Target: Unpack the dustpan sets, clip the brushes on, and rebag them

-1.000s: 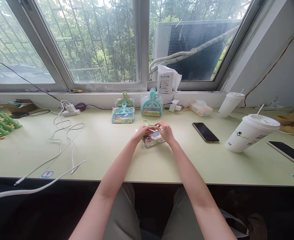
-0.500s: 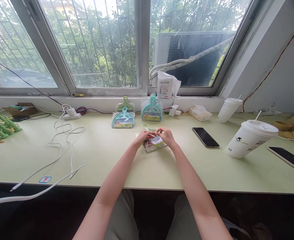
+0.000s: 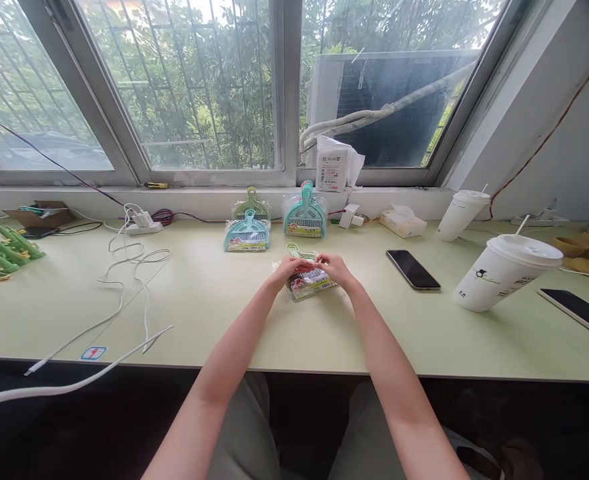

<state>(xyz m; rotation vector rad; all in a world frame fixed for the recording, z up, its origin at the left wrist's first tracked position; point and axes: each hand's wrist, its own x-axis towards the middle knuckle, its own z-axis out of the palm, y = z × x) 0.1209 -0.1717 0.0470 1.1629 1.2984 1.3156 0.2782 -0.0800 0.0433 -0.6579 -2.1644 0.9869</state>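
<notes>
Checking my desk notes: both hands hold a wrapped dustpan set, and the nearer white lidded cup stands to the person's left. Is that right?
Not quite. The head view shows the nearer white lidded cup to the person's right, beyond the dark phone. The rest holds: the left hand and the right hand both hold the wrapped dustpan set.

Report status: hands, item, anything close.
Left hand and right hand both pinching clear-wrapped yellow-green plastic dustpan set, on pale green desk. Teal wrapped sets behind, black phone right, both apart.
</notes>
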